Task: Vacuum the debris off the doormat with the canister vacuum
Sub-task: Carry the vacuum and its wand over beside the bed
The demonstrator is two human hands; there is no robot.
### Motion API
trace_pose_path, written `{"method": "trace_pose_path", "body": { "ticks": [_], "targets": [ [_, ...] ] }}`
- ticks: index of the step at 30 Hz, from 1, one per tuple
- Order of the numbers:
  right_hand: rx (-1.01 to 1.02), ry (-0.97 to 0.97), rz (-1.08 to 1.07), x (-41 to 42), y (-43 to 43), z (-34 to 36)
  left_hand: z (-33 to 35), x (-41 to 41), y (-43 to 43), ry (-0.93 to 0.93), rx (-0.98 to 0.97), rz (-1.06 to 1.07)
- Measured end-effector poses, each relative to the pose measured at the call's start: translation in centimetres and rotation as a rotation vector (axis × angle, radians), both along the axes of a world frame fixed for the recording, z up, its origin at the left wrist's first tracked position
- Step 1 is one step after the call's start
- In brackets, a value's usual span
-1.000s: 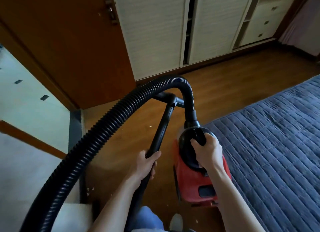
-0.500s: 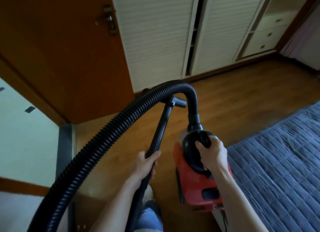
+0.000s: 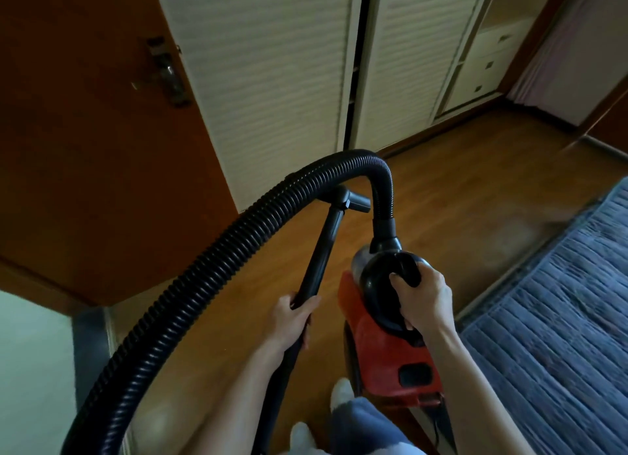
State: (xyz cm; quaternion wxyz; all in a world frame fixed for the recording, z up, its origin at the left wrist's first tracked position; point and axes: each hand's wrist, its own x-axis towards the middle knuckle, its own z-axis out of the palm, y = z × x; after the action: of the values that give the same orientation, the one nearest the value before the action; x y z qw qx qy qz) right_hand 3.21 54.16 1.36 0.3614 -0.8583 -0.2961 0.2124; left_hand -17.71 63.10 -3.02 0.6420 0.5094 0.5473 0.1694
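My right hand (image 3: 424,298) is curled round the black carry handle of the red canister vacuum (image 3: 384,349), at the floor (image 3: 475,199) beside the blue quilted cover (image 3: 560,335). I cannot tell whether it is lifted or resting. My left hand (image 3: 292,318) grips the wand (image 3: 322,250), with the hose (image 3: 204,274) arching over. I judge this the carrying step. No doormat shows, so next I must find it and set the canister down.

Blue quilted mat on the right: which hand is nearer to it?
Right. The right hand grips the handle of the red canister, just left of the mat; the left hand holds the black wand farther left, beyond the canister.
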Motion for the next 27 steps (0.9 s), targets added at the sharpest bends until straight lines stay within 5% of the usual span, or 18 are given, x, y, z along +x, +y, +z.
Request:
{"method": "trace_pose_path", "body": {
  "ticks": [27],
  "targets": [
    [0.069, 0.03, -0.323, 28.1, 29.0, -0.4, 1.6, 31.1, 34.4, 0.03, -0.028, -0.275]
  ]
}}
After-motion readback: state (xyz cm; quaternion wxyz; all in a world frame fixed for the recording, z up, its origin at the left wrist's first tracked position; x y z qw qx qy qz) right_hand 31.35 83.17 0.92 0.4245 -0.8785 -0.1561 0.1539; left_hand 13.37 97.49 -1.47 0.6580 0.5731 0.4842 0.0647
